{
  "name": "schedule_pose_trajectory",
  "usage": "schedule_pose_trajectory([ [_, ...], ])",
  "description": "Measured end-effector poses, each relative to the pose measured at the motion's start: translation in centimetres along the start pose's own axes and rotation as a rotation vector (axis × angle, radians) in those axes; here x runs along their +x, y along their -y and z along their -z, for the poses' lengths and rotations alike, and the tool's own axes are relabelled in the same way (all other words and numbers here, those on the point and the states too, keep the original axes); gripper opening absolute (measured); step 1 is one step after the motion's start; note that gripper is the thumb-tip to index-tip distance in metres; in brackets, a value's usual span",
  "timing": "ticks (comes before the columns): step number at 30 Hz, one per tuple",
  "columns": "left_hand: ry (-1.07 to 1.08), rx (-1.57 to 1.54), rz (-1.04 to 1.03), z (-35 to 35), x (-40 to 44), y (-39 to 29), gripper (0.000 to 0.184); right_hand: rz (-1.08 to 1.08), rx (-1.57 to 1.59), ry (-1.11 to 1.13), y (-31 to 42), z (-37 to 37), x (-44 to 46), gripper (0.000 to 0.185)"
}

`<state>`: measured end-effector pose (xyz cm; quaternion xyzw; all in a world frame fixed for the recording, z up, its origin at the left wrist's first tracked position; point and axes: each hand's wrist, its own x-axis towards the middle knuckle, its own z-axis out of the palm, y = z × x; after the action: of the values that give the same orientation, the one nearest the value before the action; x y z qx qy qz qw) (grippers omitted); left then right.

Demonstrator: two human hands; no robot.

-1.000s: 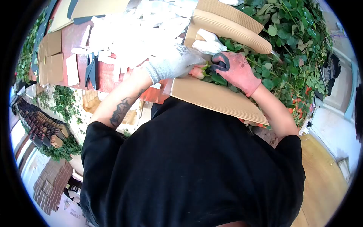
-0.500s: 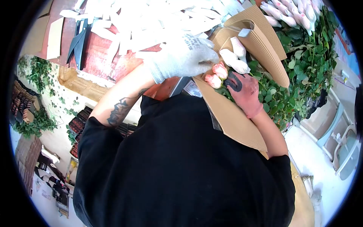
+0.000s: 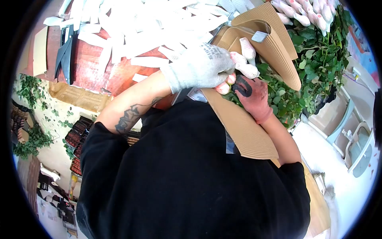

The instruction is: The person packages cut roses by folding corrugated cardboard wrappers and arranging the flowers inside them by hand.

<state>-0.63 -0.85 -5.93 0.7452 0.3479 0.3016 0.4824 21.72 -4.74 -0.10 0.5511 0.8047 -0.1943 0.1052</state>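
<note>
My left hand (image 3: 203, 65), in a white-grey glove, has its fingers curled over the pink rose heads (image 3: 223, 86); its fingertips are partly hidden against the blooms. Just right of them my right hand (image 3: 252, 95), in a red glove with black fingertips, is closed around the green stems below the heads. White net-sleeved roses (image 3: 247, 67) lie directly above the pink ones. Corrugated cardboard (image 3: 242, 123) lies beneath my right wrist, and another curved sheet (image 3: 274, 44) rises behind the sleeved roses.
Many white net sleeves (image 3: 147, 24) cover the red table (image 3: 89, 59). A black tool (image 3: 65, 57) lies at the left. Leafy stems (image 3: 314, 67) and more sleeved roses (image 3: 304, 12) are at the right. A chair (image 3: 358, 153) stands beyond.
The view has shifted, showing more sleeved roses at the upper right. The rose heads became visible between my hands, and my left hand has since moved onto them. My right hand stays at the stems.
</note>
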Motion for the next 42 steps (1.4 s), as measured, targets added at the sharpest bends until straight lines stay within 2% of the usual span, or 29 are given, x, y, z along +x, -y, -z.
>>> schedule_pose_trajectory([
  [3,0.013,-0.028,0.0,0.8,-0.5,0.0,0.016,0.062,0.0,-0.059,-0.9,-0.9,-0.5,0.043],
  [5,-0.073,-0.005,-0.008,2.5,-0.7,0.1,0.013,0.108,0.006,-0.091,-1.0,-0.9,-0.1,0.042],
  [7,-0.336,-0.014,0.007,4.2,-1.4,0.5,0.01,0.13,-0.026,-0.064,-0.4,-0.4,0.1,0.039],
  [8,-0.307,-0.118,0.11,5.6,-1.7,0.7,0.013,0.117,0.053,-0.034,-0.7,-0.4,0.3,0.037],
  [9,-0.315,-0.125,0.119,6.2,-2.1,1.0,0.013,0.123,0.05,-0.021,-1.0,-0.7,0.1,0.037],
  [11,-0.472,0.097,0.127,6.8,-2.5,1.8,0.024,0.128,-0.057,-0.056,-1.2,-1.0,-0.1,0.036],
  [12,-0.478,0.086,0.135,6.9,-2.7,1.9,0.024,0.222,-0.06,-0.107,-1.1,-0.7,0.1,0.036],
  [15,-0.487,0.034,0.168,6.8,-3.1,2.0,0.024,0.196,0.102,-0.035,0.4,0.4,1.5,0.035],
  [17,-0.481,0.033,0.077,6.5,-3.1,2.1,0.024,0.211,0.099,-0.032,0.6,0.5,2.0,0.034],
  [23,-0.289,-0.075,0.139,5.0,-2.8,1.6,0.022,0.213,0.071,0.05,2.0,1.2,2.9,0.035],
  [25,-0.17,0.001,-0.001,4.3,-2.5,1.9,0.021,0.202,0.074,0.043,1.4,1.1,2.3,0.035],
  [27,-0.193,-0.033,-0.02,3.1,-2.3,2.1,0.017,0.179,0.05,0.064,0.1,0.6,1.4,0.035],
  [29,-0.004,-0.024,0.048,2.4,-2.2,1.6,0.013,0.151,0.128,-0.014,-2.0,-0.4,0.1,0.04],
  [31,-0.043,-0.007,0.02,1.1,-2.1,1.7,0.012,0.164,0.063,-0.002,-2.6,-0.6,-0.4,0.043],
  [33,0.084,0.022,-0.008,0.2,-1.6,1.6,0.01,0.182,-0.025,-0.026,-2.1,-0.4,-0.2,0.039],
  [34,0.058,0.042,-0.002,0.1,-1.5,1.7,0.009,0.18,-0.024,-0.025,-1.9,-0.4,0.0,0.039],
  [38,0.026,-0.111,-0.03,-0.1,-1.2,2.3,0.008,0.162,0.108,0.033,-1.6,-0.1,0.7,0.038],
  [40,0.16,-0.097,0.016,0.6,-0.8,1.9,0.009,0.143,0.122,0.052,-1.6,-0.1,0.4,0.039],
  [42,0.173,-0.083,0.013,0.5,-0.7,1.9,0.01,0.17,0.188,-0.069,-1.8,-0.5,0.3,0.038],
])
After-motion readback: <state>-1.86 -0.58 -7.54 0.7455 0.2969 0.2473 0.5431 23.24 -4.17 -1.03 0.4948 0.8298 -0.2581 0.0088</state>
